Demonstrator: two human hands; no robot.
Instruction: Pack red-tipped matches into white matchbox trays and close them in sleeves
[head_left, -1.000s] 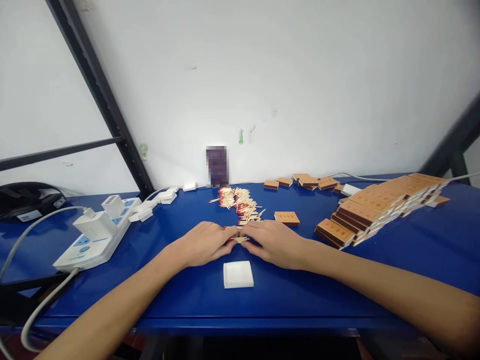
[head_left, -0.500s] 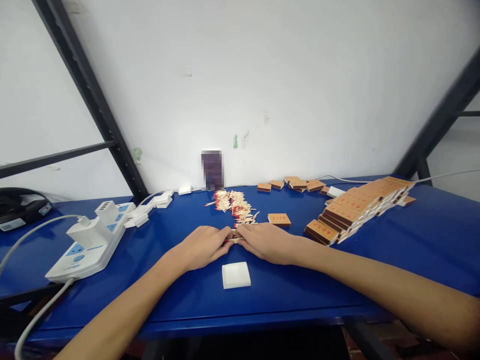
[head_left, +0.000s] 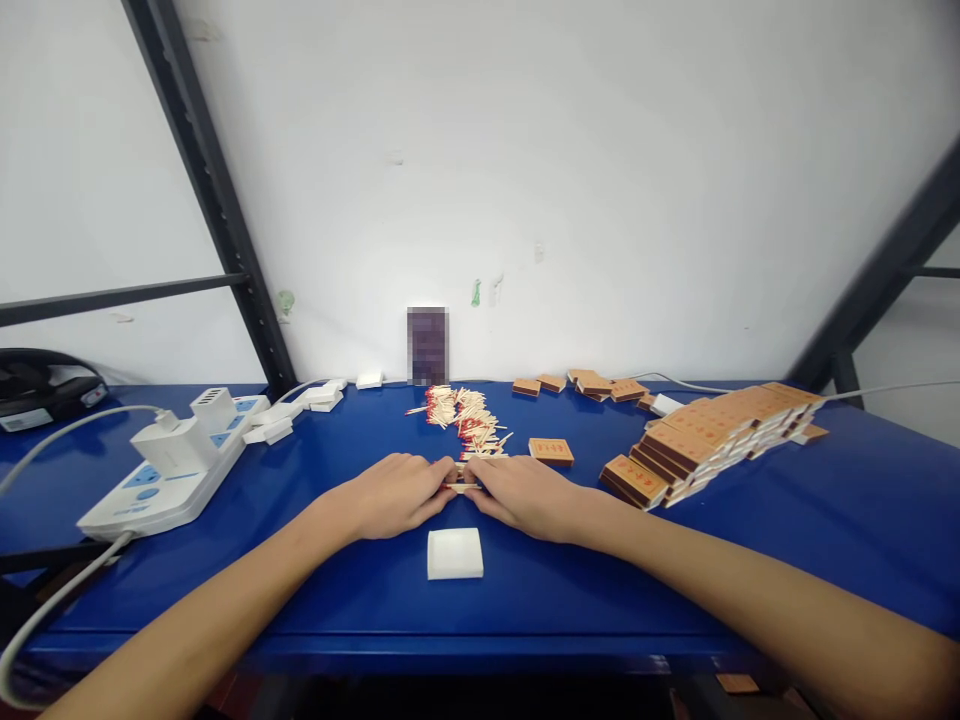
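My left hand (head_left: 396,494) and my right hand (head_left: 526,496) meet at the middle of the blue table. Their closed fingertips grip the two ends of a small bunch of matches (head_left: 463,487), mostly hidden by the fingers. Just beyond them lies a loose heap of red-tipped matches (head_left: 480,425), with another clump of matches (head_left: 441,406) behind it. An open white matchbox tray (head_left: 455,554) sits on the near side of the hands. Past my right hand rests a single orange-brown matchbox (head_left: 550,452).
Stacked matchboxes (head_left: 697,440) fill the right side, and several loose matchboxes (head_left: 592,384) lie along the wall. White trays (head_left: 300,404) are scattered at back left beside a power strip (head_left: 187,470) with cables. A dark pixelated object (head_left: 428,346) leans against the wall.
The camera view has shifted slightly. Both hands stay together at the matches, with a little more of the bunch showing between the fingertips.
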